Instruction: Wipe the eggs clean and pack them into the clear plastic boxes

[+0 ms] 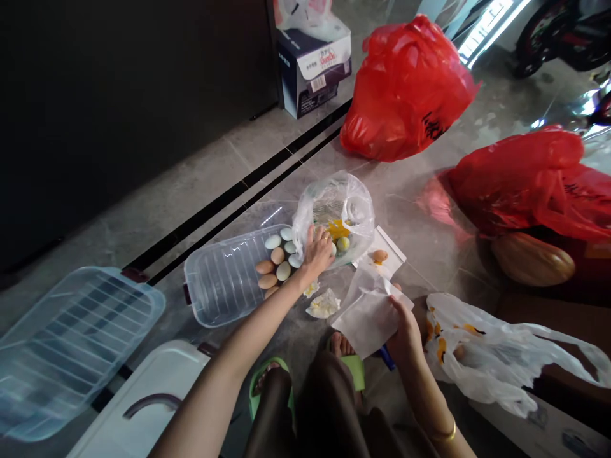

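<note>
My left hand (318,253) is at the mouth of a clear plastic bag (360,191), back of the hand up, its fingers parted over the bag's edge; the fingertips are partly hidden. Inside the bag, beside the hand, lie pale eggs (343,243) and yellow spilled yolk (337,228). To its left, brown and pale eggs (277,256) fill the right end of a clear ribbed plastic bin (217,273). My right hand (405,323) grips a white paper tissue (365,315). Just beyond the tissue, a brown egg (380,256) with yolk under it rests on a white sheet (394,257).
Crumpled yolk-stained tissues (324,304) lie on the floor. Red bags (405,89) stand at the back and right. At right is a white plastic bag (482,343). Another clear bin (86,343) and a white lid (143,394) lie at left. A box (310,70) stands behind.
</note>
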The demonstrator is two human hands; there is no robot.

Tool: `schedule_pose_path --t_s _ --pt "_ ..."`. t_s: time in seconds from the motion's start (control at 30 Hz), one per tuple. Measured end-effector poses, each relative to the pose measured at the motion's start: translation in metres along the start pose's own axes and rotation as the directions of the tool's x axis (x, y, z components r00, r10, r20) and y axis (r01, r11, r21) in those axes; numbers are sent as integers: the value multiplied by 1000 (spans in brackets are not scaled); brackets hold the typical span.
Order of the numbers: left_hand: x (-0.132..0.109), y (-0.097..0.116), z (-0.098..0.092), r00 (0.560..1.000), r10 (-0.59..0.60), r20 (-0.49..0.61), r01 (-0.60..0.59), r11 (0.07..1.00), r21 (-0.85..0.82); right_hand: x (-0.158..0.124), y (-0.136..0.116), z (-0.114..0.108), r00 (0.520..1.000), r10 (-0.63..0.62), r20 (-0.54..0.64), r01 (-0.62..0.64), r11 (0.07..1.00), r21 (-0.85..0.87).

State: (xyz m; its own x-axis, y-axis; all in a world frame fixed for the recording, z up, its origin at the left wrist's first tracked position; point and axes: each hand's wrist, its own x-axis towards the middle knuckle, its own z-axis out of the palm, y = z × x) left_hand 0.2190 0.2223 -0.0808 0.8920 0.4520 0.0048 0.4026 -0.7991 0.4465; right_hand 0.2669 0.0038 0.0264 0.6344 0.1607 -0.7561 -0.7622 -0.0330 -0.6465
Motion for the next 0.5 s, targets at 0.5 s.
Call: schedule_pose_path --t_s 0.5 --pt "-101 68 -105 944 -68 -324 -78 906 -416 -35 -8 67 784 280 555 -420 897 140"
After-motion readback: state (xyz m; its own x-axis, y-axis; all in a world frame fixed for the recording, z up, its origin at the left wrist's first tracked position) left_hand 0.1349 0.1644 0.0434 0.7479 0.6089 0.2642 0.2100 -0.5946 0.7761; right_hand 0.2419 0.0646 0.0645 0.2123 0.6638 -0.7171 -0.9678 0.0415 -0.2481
